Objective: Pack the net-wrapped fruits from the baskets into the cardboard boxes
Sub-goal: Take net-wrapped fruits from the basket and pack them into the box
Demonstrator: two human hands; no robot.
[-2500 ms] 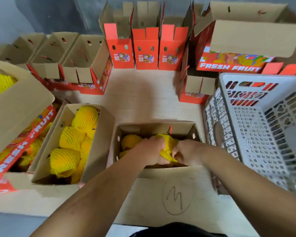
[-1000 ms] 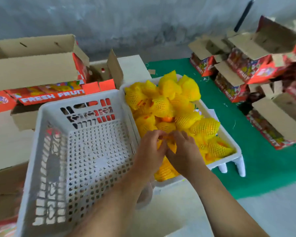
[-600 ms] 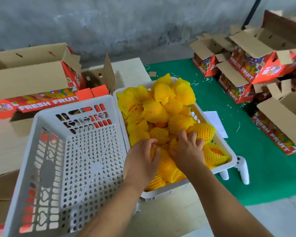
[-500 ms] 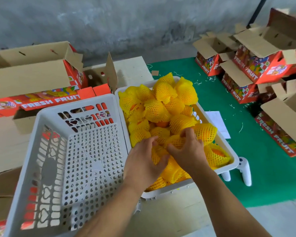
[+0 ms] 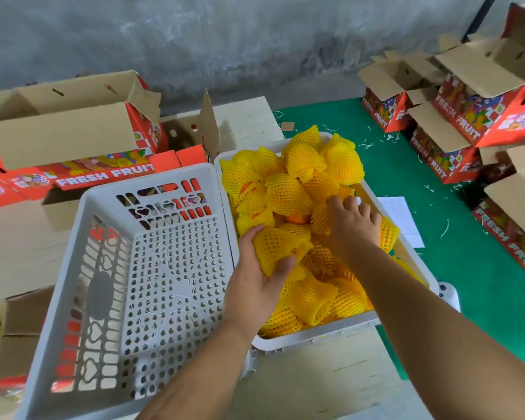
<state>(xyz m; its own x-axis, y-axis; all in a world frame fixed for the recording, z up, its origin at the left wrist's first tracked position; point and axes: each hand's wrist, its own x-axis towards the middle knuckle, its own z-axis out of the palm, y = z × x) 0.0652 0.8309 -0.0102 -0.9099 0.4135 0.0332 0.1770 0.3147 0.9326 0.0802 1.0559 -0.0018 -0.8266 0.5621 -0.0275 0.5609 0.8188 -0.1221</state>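
Both hands in the fruit basket [image 5: 403, 321]: left hand [image 5: 255, 280] grip around one netted fruit [image 5: 278, 247] (right hand [image 5: 353, 227] fingers on another).

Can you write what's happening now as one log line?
step: picking | left hand: holds fruit | right hand: on fruits | full basket | empty basket

Far wall [image 5: 225, 37] grey, mottled plaster; green mat [image 5: 385, 165] covers the floor right, strewn with pale shreds; pale wooden tabletop [image 5: 22, 250] left and near; light even, soft.
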